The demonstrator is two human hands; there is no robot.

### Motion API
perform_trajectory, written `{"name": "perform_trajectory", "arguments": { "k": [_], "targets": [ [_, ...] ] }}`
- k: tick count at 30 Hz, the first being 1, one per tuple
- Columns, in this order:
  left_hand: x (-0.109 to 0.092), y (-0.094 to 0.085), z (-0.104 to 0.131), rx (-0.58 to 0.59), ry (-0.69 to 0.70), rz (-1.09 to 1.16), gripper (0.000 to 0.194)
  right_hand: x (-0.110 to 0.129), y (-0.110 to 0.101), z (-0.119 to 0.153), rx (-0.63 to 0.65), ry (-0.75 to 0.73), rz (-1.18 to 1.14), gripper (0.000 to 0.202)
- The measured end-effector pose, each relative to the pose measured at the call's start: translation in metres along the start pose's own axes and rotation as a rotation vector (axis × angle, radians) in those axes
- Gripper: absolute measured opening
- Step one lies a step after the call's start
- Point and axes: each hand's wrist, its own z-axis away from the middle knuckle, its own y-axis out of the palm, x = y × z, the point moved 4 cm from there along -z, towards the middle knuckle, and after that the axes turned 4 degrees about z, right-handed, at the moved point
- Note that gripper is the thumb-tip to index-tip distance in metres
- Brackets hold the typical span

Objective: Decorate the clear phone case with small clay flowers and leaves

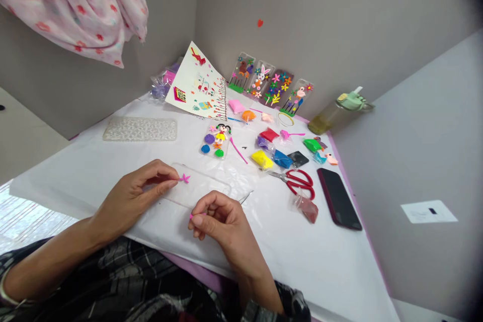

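Note:
My left hand (138, 196) is closed in a pinch at a small pink clay flower (186, 178), its fingertips at the petals' left side. The flower is over the upper left part of a clear phone case (211, 176) lying flat on the table. My right hand (222, 219) is closed too, with a bit of pink clay (191, 217) between thumb and forefinger, just in front of the case. Its curled fingers hide part of the case. Behind that hand, the thin metal tip of a tool (247, 196) sticks out.
On the white-covered table are red-handled scissors (302, 181), a phone (339, 198), several clay packets such as a yellow one (262, 159), and a decorated case (217, 141). A textured clear case (140, 129) lies left. A bottle (339, 110) and decorated cases stand by the wall.

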Motion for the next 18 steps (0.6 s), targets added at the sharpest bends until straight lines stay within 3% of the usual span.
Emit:
{"name": "perform_trajectory", "arguments": {
  "k": [3, 7, 18],
  "targets": [
    [0.010, 0.001, 0.000, 0.037, 0.016, -0.002, 0.017, 0.000, 0.000, 0.000, 0.000, 0.002, -0.007, 0.039],
    [0.018, -0.002, 0.002, -0.007, 0.002, -0.039, 0.017, 0.000, 0.000, 0.000, 0.006, 0.002, -0.035, 0.039],
    [0.019, -0.004, -0.001, 0.002, 0.315, -0.218, 0.012, 0.000, -0.001, -0.001, 0.010, -0.002, -0.036, 0.036]
  ]
}}
